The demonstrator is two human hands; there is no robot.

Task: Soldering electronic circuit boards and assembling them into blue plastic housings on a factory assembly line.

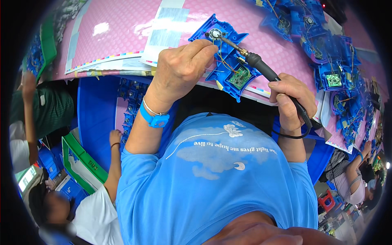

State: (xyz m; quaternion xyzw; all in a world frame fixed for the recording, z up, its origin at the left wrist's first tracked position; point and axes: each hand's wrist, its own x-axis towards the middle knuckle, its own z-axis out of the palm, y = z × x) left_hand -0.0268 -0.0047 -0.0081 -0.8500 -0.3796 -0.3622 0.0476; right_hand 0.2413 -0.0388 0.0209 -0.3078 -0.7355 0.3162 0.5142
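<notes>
My right hand (292, 100) is wrapped shut around the black handle of the soldering iron (261, 67). Its long axis runs from near right to far left, the tip resting on the round speaker (215, 33) at the far end of the blue plastic housing (228, 57). My left hand (181, 67) has its fingers curled together, pinching thin solder wire just beside that tip. The housing lies on the pink table mat (122, 28), circuit board (239, 77) at its near end.

Blue plastic housing (227, 53): lies open-side up on the pink mat, green circuit board, thin wires and round speaker inside.
Black-handled soldering iron (261, 67): slanted, metal tip at the speaker.
</notes>
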